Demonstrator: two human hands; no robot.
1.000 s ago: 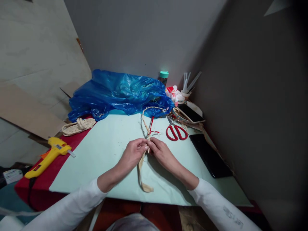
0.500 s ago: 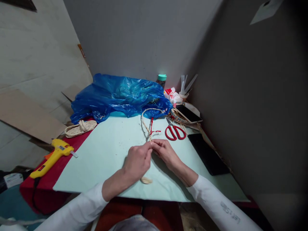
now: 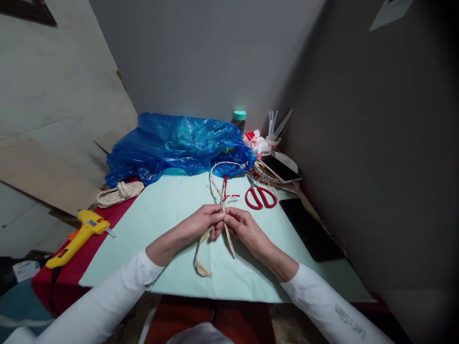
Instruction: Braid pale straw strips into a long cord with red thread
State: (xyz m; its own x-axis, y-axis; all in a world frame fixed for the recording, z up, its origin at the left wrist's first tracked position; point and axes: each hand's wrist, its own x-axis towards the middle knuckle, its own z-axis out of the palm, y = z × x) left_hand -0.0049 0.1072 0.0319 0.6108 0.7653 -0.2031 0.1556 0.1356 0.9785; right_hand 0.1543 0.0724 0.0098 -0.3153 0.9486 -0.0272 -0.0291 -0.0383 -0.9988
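Note:
My left hand [image 3: 207, 221] and my right hand [image 3: 241, 222] meet at the middle of the table, both closed on a pale straw braid [image 3: 215, 184]. Fingertips of both hands pinch its near end. Beyond them the braid curves away in a loop toward the blue bag. Two loose flat strands hang toward me from under my fingers: a longer, bent strand [image 3: 198, 255] on the left and a shorter strand [image 3: 229, 241] on the right. A red twisted cord [image 3: 225, 187] lies against the braid just past my fingertips, with a short arm pointing right.
Red-handled scissors [image 3: 260, 197] lie right of the braid, near a black flat tablet-like object [image 3: 310, 229] and a phone [image 3: 280, 168]. A blue plastic bag [image 3: 175, 143] fills the back. At left are a woven straw slipper [image 3: 121, 193] and a yellow glue gun [image 3: 77, 238].
My left hand has turned and drawn back slightly, its fingers now reaching under the braid. The two strands, mostly hidden before, now hang in view below my hands.

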